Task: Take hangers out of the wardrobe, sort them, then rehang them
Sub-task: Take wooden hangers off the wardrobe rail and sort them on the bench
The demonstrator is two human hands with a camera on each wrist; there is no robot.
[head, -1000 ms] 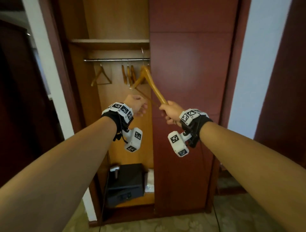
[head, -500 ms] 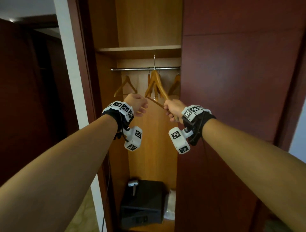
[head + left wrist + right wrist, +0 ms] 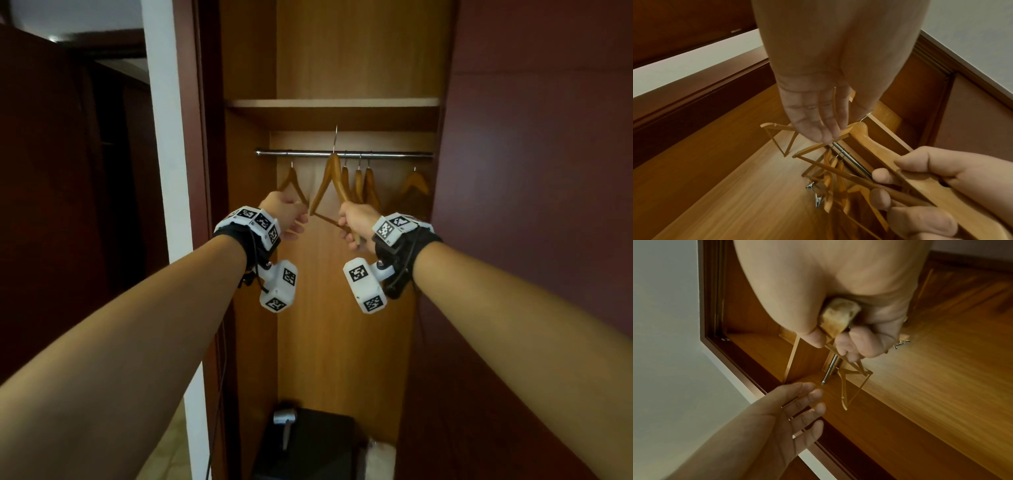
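My right hand (image 3: 356, 222) grips the right arm end of a wooden hanger (image 3: 329, 178) and holds it up in front of the metal rail (image 3: 394, 155). Its wire hook (image 3: 335, 140) rises above the rail. In the right wrist view the hanger end (image 3: 838, 316) sticks out of the right hand (image 3: 849, 340). My left hand (image 3: 284, 214) is open, its straight fingers (image 3: 828, 129) at the hanger's left arm; I cannot tell whether they touch. One hanger (image 3: 291, 178) hangs on the left, three (image 3: 358, 185) in the middle, one (image 3: 415, 183) on the right.
A wooden shelf (image 3: 332, 102) sits just above the rail. The dark red wardrobe door (image 3: 531, 205) stands close on the right, a white wall strip (image 3: 168, 171) on the left. A black safe (image 3: 308, 442) lies on the wardrobe floor.
The view has come closer to the wardrobe. The held hanger has swung from a slant to nearly upright in front of the rail. Both hands have kept their hold and pose.
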